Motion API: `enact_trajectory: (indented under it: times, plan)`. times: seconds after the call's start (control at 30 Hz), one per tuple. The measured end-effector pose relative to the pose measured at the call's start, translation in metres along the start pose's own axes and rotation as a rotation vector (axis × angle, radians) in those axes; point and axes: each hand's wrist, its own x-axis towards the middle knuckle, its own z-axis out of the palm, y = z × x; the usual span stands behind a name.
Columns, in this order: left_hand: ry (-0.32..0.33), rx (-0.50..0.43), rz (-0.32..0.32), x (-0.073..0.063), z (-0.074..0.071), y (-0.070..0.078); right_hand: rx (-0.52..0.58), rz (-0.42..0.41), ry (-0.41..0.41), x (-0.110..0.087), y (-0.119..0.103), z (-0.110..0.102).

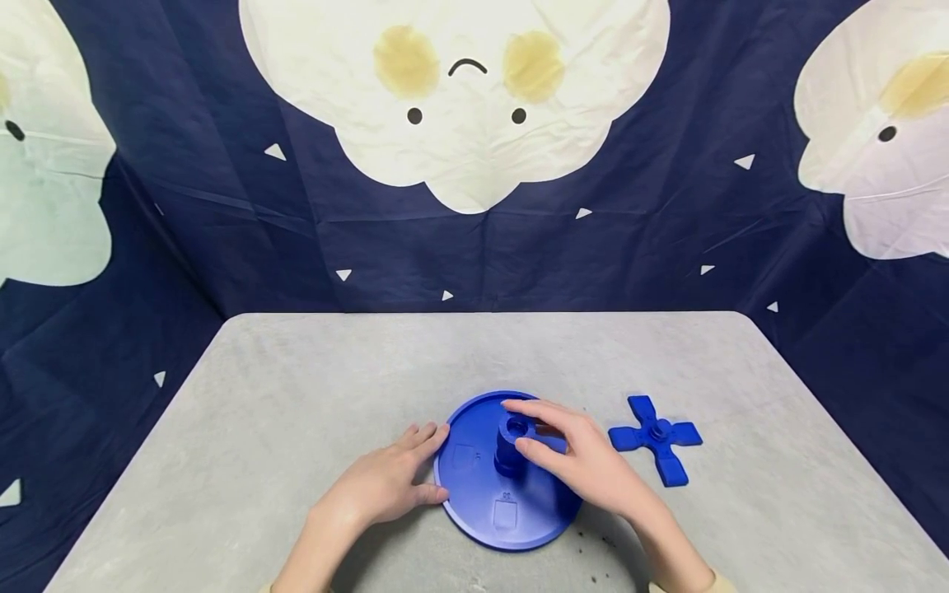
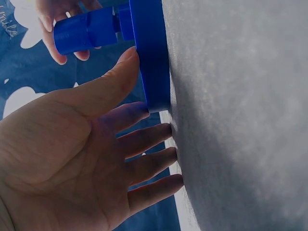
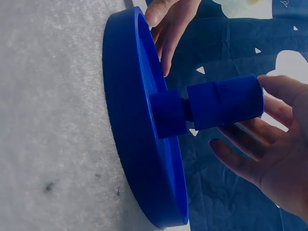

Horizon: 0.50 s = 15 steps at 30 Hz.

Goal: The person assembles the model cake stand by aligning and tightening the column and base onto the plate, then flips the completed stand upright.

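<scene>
A round blue disc with a raised rim lies flat on the table, a short post standing up from its middle. Over that post sits a blue hollow cylinder; a narrow neck shows between the two. My right hand holds the cylinder near its upper end, thumb on the near side and fingers around the far side. At the disc's left edge, my left hand touches the rim with thumb and forefinger, its other fingers straight, tips on the table in the left wrist view.
To the right of the disc a blue cross-shaped piece with a small central knob lies on the grey table. Dark specks dot the surface near the right forearm. A navy cloud-print cloth hangs behind and at both sides.
</scene>
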Motion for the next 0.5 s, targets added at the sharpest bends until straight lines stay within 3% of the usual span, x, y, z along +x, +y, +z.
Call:
enact_trajectory:
  times: [0.13,0.4,0.5]
  plan:
    - [0.000,0.001,-0.001,0.000,0.000,0.000,0.020,0.040,0.023,0.000,-0.001,0.001]
    - [0.004,0.007,-0.002,0.000,0.000,0.001,-0.172,0.036,0.192,0.002,-0.004,0.012]
    - [0.004,0.009,-0.004,-0.001,0.000,0.001,-0.194,0.021,0.220,0.003,-0.003,0.014]
